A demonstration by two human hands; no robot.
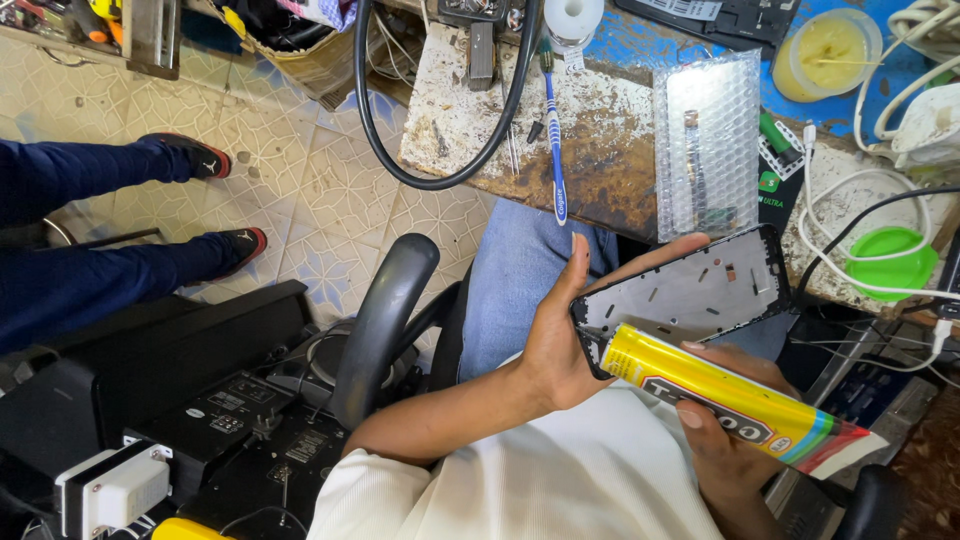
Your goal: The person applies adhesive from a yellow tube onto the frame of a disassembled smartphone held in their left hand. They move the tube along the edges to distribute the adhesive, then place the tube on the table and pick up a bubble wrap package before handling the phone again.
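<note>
My left hand (560,335) grips a black phone frame (700,292) by its lower left corner, holding it tilted above my lap. My right hand (725,440) squeezes a yellow glue tube (720,395), whose thin nozzle touches the frame's lower left edge. The frame's grey inner face points up at me.
A worn workbench (600,150) carries a blue toothbrush (555,140), a bubble-wrap sleeve (708,145), a yellow lidded tub (828,52), a green lid (890,262), white cables and a black cable loop (440,150). Another person's legs in dark trousers (90,220) stand at left. A black chair armrest (385,320) rises beside me.
</note>
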